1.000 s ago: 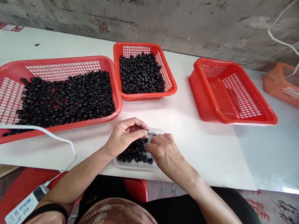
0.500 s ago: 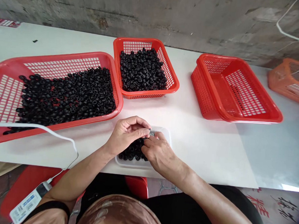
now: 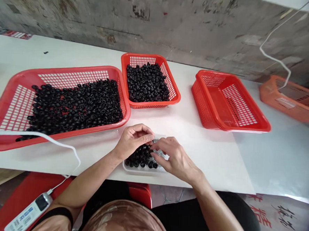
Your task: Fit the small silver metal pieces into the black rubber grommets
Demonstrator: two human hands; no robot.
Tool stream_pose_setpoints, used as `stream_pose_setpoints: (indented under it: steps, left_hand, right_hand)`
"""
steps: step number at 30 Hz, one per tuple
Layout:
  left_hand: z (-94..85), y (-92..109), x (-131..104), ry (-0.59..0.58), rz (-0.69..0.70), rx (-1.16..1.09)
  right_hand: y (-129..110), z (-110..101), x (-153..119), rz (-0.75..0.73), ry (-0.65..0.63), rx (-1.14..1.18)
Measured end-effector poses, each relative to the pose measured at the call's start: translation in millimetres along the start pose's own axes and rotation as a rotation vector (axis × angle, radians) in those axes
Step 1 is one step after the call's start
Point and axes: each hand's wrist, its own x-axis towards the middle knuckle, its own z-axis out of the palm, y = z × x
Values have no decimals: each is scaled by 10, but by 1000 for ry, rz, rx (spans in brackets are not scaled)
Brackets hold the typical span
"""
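My left hand hovers over the left part of a shallow white tray, thumb and forefinger pinched together. What sits between those fingertips is too small to make out. My right hand reaches across the tray from the right, its thumb and fingers apart and curved close to the left fingertips. Beneath both hands lie several small black ring-shaped parts. Small shiny silvery pieces fill the tray's right side, partly hidden by my right hand.
A large red basket and a smaller red basket, both holding black parts, stand beyond the tray. Stacked red baskets and an orange basket are to the right. A white cable crosses the left side.
My right hand has lifted slightly and its fingers have spread, showing more of the silvery pieces. My left hand keeps its pinch. The camera view has shifted.
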Motion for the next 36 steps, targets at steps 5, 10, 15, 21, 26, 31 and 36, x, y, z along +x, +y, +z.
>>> stream_pose_setpoints:
  steps: [5, 10, 15, 21, 26, 31, 36]
  left_hand:
    - [10, 89, -87, -39, -66, 43]
    - [107, 73, -327, 12, -53, 81]
    - [156, 9, -486, 100, -27, 46]
    - [147, -40, -550, 96, -122, -50]
    - [140, -69, -574, 112, -165, -97]
    - [154, -97, -562, 130, -148, -70]
    - [154, -112, -549, 136, -1, 166]
  right_hand:
    - [-109, -132, -82, 20, 294, 48]
    - [-220, -104, -30, -76, 324, -133]
    - [-268, -45, 3, -195, 273, -97]
    - [-249, 13, -50, -151, 275, 60]
    - [-224, 31, -81, -89, 330, 116]
    - [-201, 18, -84, -133, 341, 76]
    - [-211, 35, -80, -101, 367, 10]
